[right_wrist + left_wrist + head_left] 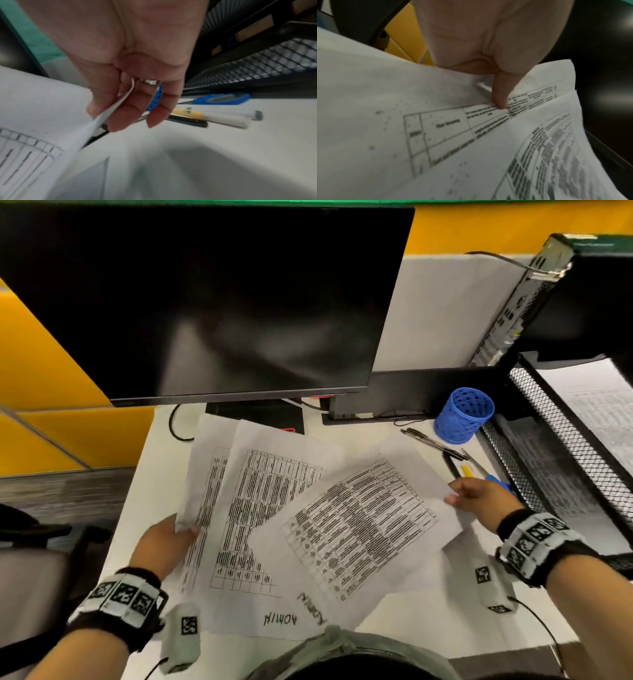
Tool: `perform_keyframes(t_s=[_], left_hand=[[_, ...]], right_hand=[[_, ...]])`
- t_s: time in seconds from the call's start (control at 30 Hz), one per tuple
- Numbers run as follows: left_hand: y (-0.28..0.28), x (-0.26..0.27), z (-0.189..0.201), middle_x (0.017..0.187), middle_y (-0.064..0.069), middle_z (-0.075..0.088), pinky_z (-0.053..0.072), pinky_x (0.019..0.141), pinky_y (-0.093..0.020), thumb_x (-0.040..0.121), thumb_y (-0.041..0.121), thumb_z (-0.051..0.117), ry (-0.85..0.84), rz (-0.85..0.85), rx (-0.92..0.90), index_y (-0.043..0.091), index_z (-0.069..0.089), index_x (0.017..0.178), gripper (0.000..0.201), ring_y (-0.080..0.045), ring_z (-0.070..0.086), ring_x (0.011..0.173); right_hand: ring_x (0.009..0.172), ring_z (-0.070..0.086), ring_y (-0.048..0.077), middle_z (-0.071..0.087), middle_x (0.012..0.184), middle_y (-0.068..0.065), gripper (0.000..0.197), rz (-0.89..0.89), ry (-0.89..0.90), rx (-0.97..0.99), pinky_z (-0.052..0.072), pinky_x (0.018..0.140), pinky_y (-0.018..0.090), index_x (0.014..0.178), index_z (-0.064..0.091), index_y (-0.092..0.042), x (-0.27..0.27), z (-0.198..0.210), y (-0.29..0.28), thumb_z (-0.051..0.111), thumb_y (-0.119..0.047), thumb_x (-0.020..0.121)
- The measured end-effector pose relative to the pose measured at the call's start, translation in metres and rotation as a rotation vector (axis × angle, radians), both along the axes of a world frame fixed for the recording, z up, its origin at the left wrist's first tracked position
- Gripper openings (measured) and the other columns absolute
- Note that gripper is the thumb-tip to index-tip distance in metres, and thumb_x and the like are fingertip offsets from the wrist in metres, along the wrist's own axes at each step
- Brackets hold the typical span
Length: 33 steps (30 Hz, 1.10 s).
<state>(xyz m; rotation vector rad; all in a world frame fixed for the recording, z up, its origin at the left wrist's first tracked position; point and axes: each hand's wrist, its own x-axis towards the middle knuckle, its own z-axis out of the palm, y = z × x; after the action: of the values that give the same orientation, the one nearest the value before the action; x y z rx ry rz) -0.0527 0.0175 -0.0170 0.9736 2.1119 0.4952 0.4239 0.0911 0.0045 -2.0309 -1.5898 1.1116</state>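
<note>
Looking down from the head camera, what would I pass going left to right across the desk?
The left hand → printed sheets it holds → tilted sheet pinched by the right hand → right hand → black mesh tray.

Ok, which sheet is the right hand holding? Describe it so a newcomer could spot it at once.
Below the dark monitor, over the white desk, look to the right. It is the tilted sheet on top, its edge pinched by the right hand near the blue pen cup. Unlike the sheets the left hand grips, its table runs diagonally.
</note>
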Motion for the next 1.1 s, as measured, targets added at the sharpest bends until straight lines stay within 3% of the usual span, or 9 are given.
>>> perform_keyframes(t_s=[0.23,0.43,0.53,0.6,0.73,0.83,0.93,1.03,1.1], left_hand=[[0.015,0.025,0.005,0.107,-0.011,0.067,0.042,0.086,-0.034,0.089,0.018,0.058,-0.151,-0.164,-0.011,0.014,0.065,0.107,0.020,-0.026,0.059,0.096],[0.003,0.048,0.009,0.091,0.012,0.068,0.045,0.072,-0.026,0.085,0.049,0.058,-0.225,-0.329,0.061,0.038,0.059,0.097,0.016,-0.011,0.064,0.087],[-0.002,0.043,-0.001,0.087,0.010,0.070,0.046,0.067,-0.022,0.079,0.035,0.071,-0.163,-0.401,0.039,0.035,0.061,0.096,0.020,-0.011,0.066,0.085],[-0.003,0.035,-0.008,0.087,0.004,0.072,0.048,0.068,-0.023,0.081,0.028,0.071,-0.104,-0.379,0.033,0.025,0.065,0.094,0.015,-0.016,0.067,0.084],[-0.005,0.021,-0.015,0.087,-0.001,0.071,0.044,0.063,-0.020,0.081,0.022,0.070,-0.099,-0.299,0.026,0.017,0.065,0.094,0.015,-0.017,0.066,0.082],[-0.006,0.020,-0.018,0.087,0.001,0.069,0.041,0.063,-0.016,0.080,0.020,0.072,-0.124,-0.324,0.014,0.017,0.064,0.096,0.017,-0.012,0.063,0.080],[-0.007,0.024,-0.019,0.088,-0.001,0.071,0.043,0.065,-0.018,0.080,0.018,0.072,-0.131,-0.361,0.015,0.017,0.066,0.092,0.014,-0.015,0.066,0.082],[-0.009,0.027,-0.018,0.083,0.002,0.071,0.043,0.065,-0.019,0.081,0.016,0.071,-0.136,-0.391,0.018,0.023,0.064,0.083,0.010,-0.016,0.066,0.083],[-0.010,0.028,-0.018,0.084,0.000,0.072,0.043,0.066,-0.019,0.080,0.015,0.071,-0.136,-0.407,0.012,0.017,0.066,0.085,0.007,-0.017,0.067,0.084]], right_hand=[[0.071,0.050,0.019,0.057,0.068,-0.001,0.012,0.101,-0.059,0.040,0.036,0.058,0.023,0.077,0.059,-0.019,-0.081,0.000,0.008,0.060,-0.016,0.088],[0.075,0.052,0.020,0.059,0.079,0.002,0.007,0.049,-0.009,0.060,0.035,0.068,0.025,0.084,0.057,-0.018,-0.128,-0.010,0.009,0.054,-0.019,0.091],[0.070,0.054,0.016,0.060,0.077,0.000,0.013,-0.083,0.190,0.026,0.043,0.062,0.026,0.088,0.059,-0.017,-0.130,-0.006,0.009,0.049,-0.020,0.094],[0.082,0.057,0.025,0.062,0.091,0.008,0.020,-0.158,0.292,-0.038,0.046,0.065,0.028,0.098,0.061,-0.016,-0.119,-0.013,0.012,0.040,-0.015,0.097],[0.113,0.055,0.027,0.059,0.126,0.008,0.041,-0.020,-0.094,-0.082,0.042,0.090,0.028,0.129,0.052,-0.011,-0.101,-0.022,0.007,0.041,0.001,0.091],[0.127,0.047,0.027,0.047,0.141,0.004,0.051,0.129,-0.230,-0.188,0.035,0.108,0.031,0.139,0.041,-0.016,-0.118,-0.021,0.001,0.054,-0.019,0.089],[0.138,0.033,0.029,0.031,0.152,0.011,0.092,0.187,-0.251,-0.318,0.025,0.116,0.039,0.148,0.020,-0.022,-0.134,-0.037,0.004,0.056,-0.064,0.075],[0.144,0.017,0.032,0.021,0.155,0.013,0.074,0.277,-0.410,-0.299,0.008,0.119,0.045,0.148,0.022,-0.019,-0.117,-0.087,0.010,0.049,-0.046,0.085],[0.142,0.021,0.032,0.025,0.153,0.019,0.082,0.332,-0.448,-0.355,0.010,0.118,0.042,0.146,0.026,-0.011,-0.111,-0.099,0.014,0.046,-0.054,0.079]])
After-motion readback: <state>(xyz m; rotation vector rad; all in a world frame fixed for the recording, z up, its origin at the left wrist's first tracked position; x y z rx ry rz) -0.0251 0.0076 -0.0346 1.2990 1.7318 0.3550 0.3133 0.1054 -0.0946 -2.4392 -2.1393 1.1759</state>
